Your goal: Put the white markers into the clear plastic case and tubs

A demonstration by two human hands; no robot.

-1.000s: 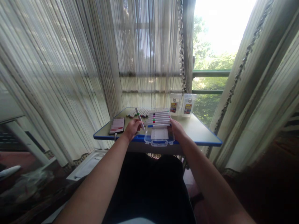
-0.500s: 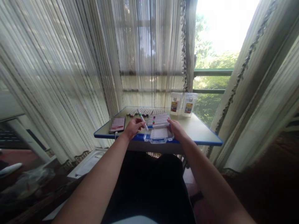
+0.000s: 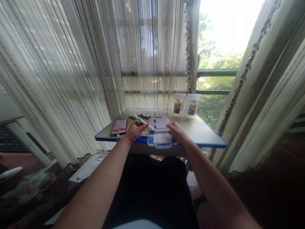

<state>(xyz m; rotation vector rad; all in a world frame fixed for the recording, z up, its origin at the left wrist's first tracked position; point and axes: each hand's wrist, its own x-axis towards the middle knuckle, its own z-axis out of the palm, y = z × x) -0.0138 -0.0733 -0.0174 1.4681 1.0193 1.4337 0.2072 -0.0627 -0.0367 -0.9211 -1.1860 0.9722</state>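
Observation:
My left hand (image 3: 136,131) is closed around a white marker (image 3: 143,122) with a green band, which slants down to the right toward the case. In front of me lies an open clear plastic case (image 3: 162,138). Several white markers (image 3: 162,125) are lined up side by side in it, their coloured ends at the left; a blue-ended one is nearest me. My right hand (image 3: 175,129) grips the case's right side, with fingertips at the right ends of the markers. Part of that side is hidden behind the hand.
More loose markers (image 3: 152,113) lie in a row at the back of the blue-edged table (image 3: 200,135). Two clear containers with labels (image 3: 192,108) stand at the back right. A phone (image 3: 119,126) with a cable lies at the left edge. Striped curtains (image 3: 152,57) hang behind.
The marker in my left hand has tilted from steep to flatter, its upper end swinging left. The case and its markers have shifted slightly left and straightened, along with my right hand.

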